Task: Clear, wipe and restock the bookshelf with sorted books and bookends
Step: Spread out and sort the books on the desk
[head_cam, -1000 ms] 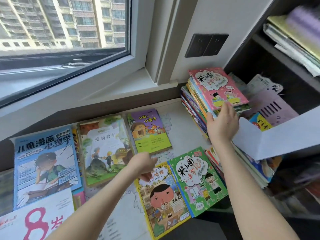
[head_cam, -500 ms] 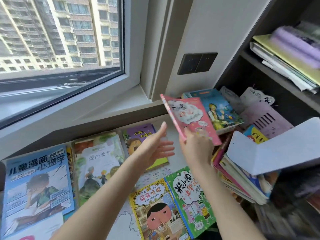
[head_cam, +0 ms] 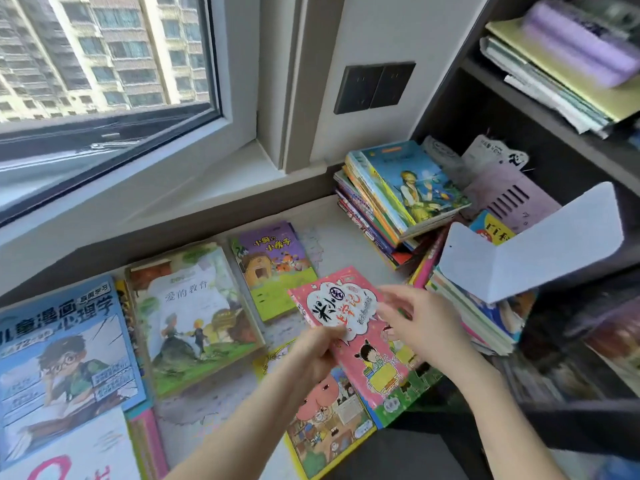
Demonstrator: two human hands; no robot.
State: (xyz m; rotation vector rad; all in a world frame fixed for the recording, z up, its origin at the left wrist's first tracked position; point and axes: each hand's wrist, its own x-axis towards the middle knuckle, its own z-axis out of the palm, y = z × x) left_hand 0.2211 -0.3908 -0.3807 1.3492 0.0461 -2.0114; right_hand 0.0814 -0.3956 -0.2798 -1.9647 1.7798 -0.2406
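Left hand gripping pink book, right hand loosely open beside

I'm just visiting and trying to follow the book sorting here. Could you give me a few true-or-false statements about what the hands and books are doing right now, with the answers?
1. The left hand grips the pink book at its left edge. True.
2. The right hand is closed in a fist around the white bookend. False: its fingers are spread beside the pink book, apart from the bookend.
3. The pink book is held above a green-bordered book. True.
4. The purple book lies on top of the stack by the shelf. False: it lies flat on the surface near the window; the stack is topped by a blue-covered book.
5. The big blue comic book lies at the far left. True.
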